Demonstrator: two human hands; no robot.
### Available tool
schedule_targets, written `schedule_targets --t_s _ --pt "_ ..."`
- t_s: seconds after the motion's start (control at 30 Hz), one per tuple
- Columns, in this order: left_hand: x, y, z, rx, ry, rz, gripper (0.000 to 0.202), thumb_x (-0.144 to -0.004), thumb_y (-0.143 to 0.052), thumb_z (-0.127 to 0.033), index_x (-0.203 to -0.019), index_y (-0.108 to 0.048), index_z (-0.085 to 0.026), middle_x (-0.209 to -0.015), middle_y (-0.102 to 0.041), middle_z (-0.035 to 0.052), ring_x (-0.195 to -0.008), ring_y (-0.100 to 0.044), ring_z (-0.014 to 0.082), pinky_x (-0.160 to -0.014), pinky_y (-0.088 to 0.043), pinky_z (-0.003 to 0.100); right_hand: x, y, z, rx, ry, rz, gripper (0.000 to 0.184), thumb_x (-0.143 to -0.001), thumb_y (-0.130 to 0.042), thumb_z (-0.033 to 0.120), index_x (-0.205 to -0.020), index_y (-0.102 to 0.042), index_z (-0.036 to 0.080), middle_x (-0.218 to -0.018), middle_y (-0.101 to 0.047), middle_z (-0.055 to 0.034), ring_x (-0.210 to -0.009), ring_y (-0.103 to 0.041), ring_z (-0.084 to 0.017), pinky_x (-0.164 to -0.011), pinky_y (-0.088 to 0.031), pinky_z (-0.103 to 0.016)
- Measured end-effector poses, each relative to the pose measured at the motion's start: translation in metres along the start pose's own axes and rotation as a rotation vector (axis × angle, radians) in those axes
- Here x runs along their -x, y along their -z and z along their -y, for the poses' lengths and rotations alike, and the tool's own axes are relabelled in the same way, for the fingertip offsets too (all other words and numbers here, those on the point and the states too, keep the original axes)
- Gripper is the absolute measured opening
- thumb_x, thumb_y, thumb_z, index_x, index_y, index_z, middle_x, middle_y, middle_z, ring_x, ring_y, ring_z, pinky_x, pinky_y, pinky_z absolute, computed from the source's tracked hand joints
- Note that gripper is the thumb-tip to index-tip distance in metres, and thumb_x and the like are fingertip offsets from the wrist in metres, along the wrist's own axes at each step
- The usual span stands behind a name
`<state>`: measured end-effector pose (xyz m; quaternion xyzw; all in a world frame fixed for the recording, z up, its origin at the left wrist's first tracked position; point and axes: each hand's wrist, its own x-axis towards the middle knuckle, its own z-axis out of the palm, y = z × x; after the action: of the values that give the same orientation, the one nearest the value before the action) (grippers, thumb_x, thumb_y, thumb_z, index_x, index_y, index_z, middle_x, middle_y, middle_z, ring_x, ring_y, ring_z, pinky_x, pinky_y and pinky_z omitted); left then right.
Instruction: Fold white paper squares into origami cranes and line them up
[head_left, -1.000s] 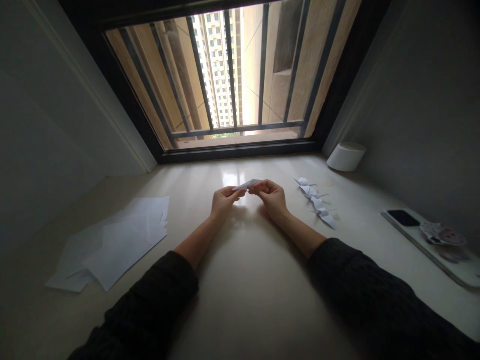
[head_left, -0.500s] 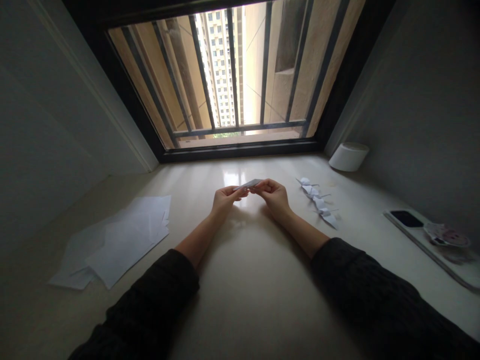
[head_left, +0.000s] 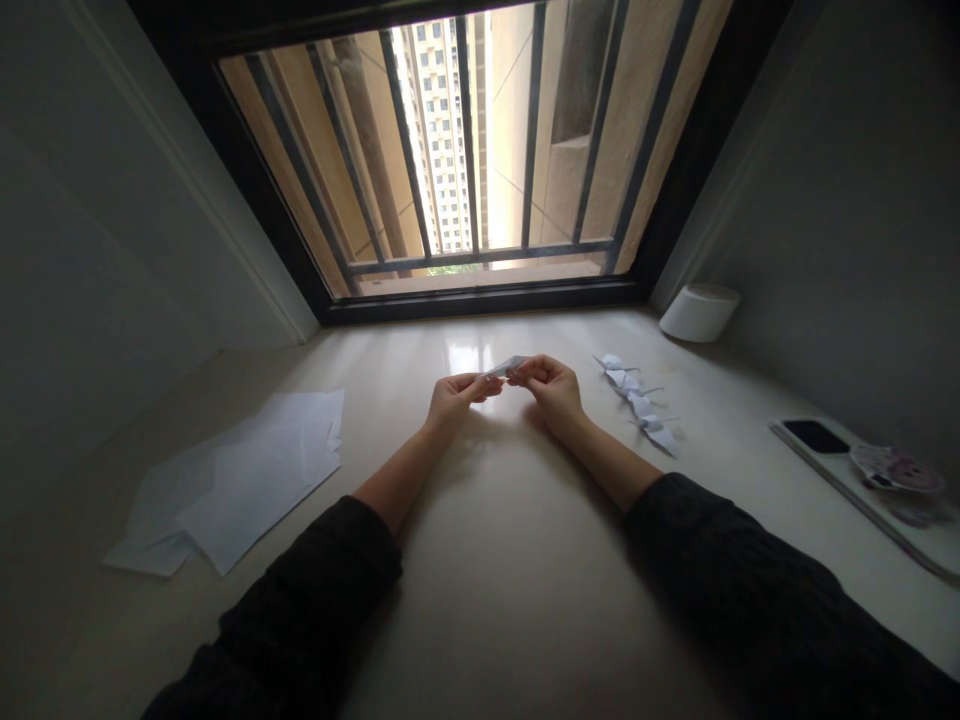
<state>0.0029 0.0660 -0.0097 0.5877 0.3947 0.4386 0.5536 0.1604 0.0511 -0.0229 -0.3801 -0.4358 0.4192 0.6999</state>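
Observation:
A small folded piece of white paper [head_left: 507, 366] is held just above the pale stone sill, between both hands. My left hand [head_left: 453, 396] pinches its left end with thumb and fingers closed. My right hand [head_left: 553, 386] pinches the right end, fingers curled over it. Both forearms reach forward from dark knitted sleeves. A row of several small folded paper figures [head_left: 637, 404] lies on the sill just right of my right hand.
A loose pile of white sheets [head_left: 240, 478] lies at the left. A white roll [head_left: 699, 311] stands at the back right corner. A phone [head_left: 816, 436] and a round sticker [head_left: 895, 467] rest on a flat white device at the right. A barred window [head_left: 480, 150] is ahead.
Both hands keep their pinch on the folded paper with only slight finger movement. The view has shifted a little to the right.

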Motion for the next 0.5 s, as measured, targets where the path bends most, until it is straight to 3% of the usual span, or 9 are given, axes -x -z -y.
schedule_targets --t_s 0.5 --pt "-0.0002 0.0002 -0.0007 -0.006 -0.004 0.117 0.043 -0.073 -0.063 -0.051 -0.096 -0.069 -0.015 -0.104 -0.069 0.0142 -0.094 -0.066 0.0262 -0.077 -0.044 0.033 -0.0022 0.0037 -0.0063 0.025 0.015 -0.056 0.021 -0.061 -0.074 0.029 -0.068 -0.057 0.019 -0.065 -0.066 0.0013 -0.060 -0.063 -0.015 -0.063 -0.052 -0.031"
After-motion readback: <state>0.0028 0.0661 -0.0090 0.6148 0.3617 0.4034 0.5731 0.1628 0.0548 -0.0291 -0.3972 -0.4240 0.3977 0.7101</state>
